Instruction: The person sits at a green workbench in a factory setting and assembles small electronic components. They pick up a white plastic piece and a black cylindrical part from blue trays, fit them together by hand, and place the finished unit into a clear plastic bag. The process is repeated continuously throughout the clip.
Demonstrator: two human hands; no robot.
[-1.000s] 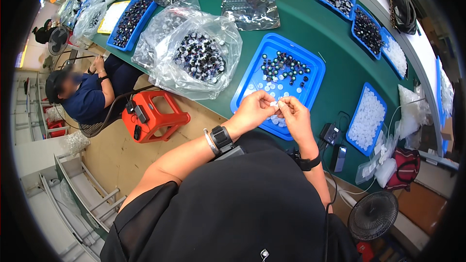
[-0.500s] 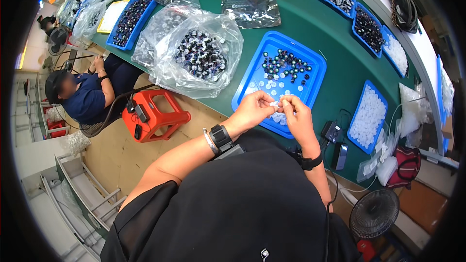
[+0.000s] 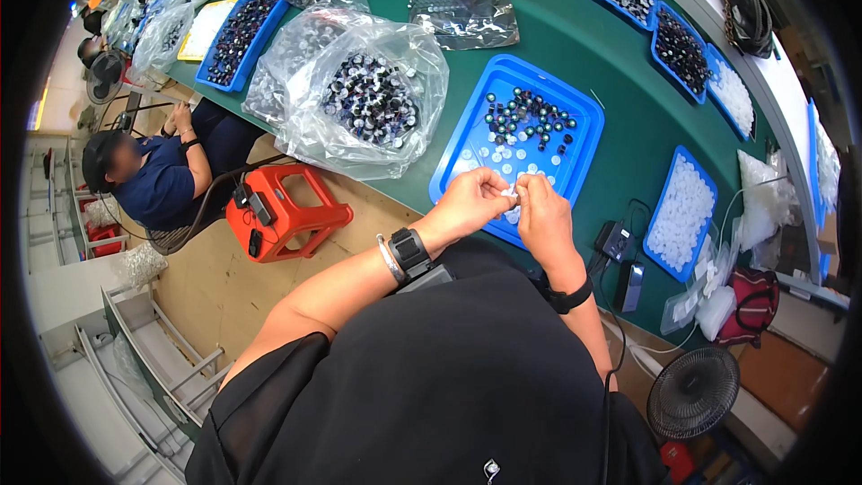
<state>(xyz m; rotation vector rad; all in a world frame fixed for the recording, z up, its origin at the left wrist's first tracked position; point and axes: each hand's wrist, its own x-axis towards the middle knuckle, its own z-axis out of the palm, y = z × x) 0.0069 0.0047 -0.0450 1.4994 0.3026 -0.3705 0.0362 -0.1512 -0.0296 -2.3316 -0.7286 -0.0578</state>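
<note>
Over the near part of a blue tray, my left hand and my right hand meet fingertip to fingertip. Both pinch a small white piece, largely covered by the fingers, so its exact kind is unclear. Inside the tray, several dark, shiny round pieces lie towards the far side. Clear whitish discs are scattered between them and my hands.
Left of the tray stands an open clear plastic bag of dark-and-white pieces. A blue tray of white pieces sits right, near a black adapter. Beyond a red stool, another person sits at the left.
My right hand has turned, its fingers now curled closer together around the small white piece. The left hand has stayed nearly in place.
</note>
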